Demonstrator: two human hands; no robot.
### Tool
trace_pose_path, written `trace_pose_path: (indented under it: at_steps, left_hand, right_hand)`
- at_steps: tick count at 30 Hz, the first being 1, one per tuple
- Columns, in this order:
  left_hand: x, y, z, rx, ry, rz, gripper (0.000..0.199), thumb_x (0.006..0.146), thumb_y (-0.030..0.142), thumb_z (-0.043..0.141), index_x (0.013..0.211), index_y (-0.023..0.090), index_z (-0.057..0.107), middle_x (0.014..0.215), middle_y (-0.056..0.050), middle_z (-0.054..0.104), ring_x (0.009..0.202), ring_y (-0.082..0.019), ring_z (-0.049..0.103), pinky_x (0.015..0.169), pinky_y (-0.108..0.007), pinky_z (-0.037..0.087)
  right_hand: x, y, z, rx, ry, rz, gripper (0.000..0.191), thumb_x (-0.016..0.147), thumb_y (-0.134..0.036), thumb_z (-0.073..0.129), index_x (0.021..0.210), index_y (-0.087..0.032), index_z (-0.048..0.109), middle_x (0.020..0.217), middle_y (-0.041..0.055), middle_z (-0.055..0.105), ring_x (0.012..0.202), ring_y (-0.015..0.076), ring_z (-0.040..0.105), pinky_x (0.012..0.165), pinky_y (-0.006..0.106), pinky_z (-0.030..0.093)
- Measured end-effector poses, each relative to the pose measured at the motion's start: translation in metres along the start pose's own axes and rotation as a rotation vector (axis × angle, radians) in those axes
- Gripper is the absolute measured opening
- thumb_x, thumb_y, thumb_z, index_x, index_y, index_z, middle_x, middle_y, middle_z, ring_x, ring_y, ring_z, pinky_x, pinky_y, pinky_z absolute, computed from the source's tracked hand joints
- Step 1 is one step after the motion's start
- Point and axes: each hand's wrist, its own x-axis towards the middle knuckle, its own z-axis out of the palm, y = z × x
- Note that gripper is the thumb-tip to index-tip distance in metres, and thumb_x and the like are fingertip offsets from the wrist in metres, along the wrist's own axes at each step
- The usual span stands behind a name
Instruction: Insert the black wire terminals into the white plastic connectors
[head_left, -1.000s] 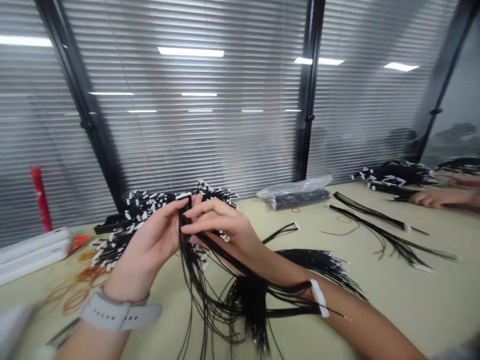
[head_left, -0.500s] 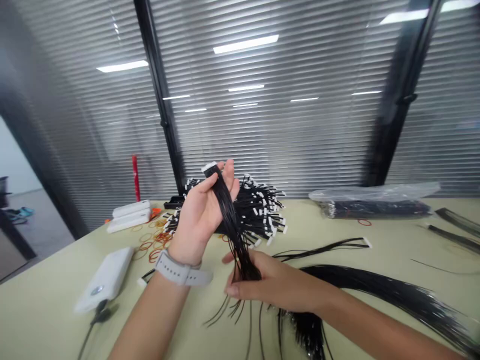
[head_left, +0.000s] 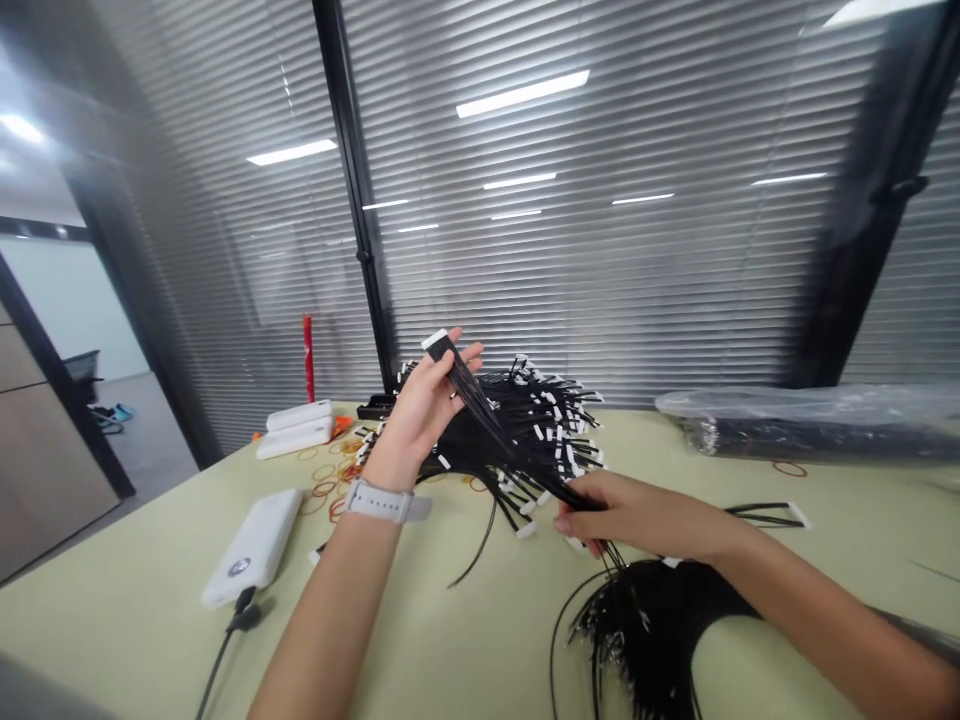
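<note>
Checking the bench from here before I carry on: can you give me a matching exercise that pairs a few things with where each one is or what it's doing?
Things:
1. Left hand
2. White rectangular power bank
3. Clear plastic bag of black wires
4. Red cylindrical tube

Places or states:
A. Lying along the table's far right
B. Upright behind two stacked white oblong objects
C. Holding a bundle of black wires with a white connector
D. Lying near left, cable attached

Pairs: 1-C, 2-D, 3-A, 4-B

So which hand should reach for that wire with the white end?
Probably the right hand: it is much nearer that wire, though it is gripping the bundle too. The left hand is farther away, holding the bundle's top end.
</note>
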Motion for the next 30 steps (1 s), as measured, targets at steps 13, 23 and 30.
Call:
trace_pose_path:
  at_steps: [13, 23, 30]
  left_hand:
    - [-0.008, 0.005, 0.029, -0.553, 0.143, -0.017, 0.037, 0.098, 0.017, 0.025, 0.125, 0.027, 0.048, 0.079, 0.003, 0.066, 0.073, -0.007, 0.064, 0.092, -0.03, 0.045]
    - [0.009, -0.009, 0.003, -0.461, 0.213, -0.092, 0.025, 0.095, 0.015, 0.033, 0.099, 0.017, 0.058, 0.081, -0.002, 0.066, 0.078, -0.01, 0.066, 0.082, -0.026, 0.05]
    - [0.003, -0.019, 0.016, -0.221, 0.056, -0.365, 0.013, 0.085, 0.015, 0.05, 0.087, 0.012, 0.063, 0.103, -0.016, 0.065, 0.094, -0.022, 0.063, 0.079, -0.034, 0.051]
  right_hand:
    - [-0.013, -0.021, 0.006, 0.518, -0.122, -0.109, 0.023, 0.07, -0.037, 0.069, 0.075, -0.016, 0.06, 0.117, 0.0088, 0.061, 0.113, 0.0208, 0.052, 0.098, 0.036, 0.034]
    - [-0.012, -0.026, 0.012, 0.766, 0.177, -0.205, 0.029, 0.071, -0.023, 0.068, 0.066, -0.018, 0.04, 0.064, -0.004, 0.054, 0.055, 0.0061, 0.05, 0.049, 0.018, 0.033]
    - [-0.028, -0.035, -0.018, 0.739, 0.463, -0.391, 0.015, 0.077, -0.021, 0.058, 0.079, -0.02, 0.044, 0.069, -0.0058, 0.044, 0.041, 0.0019, 0.029, 0.041, 0.02, 0.023]
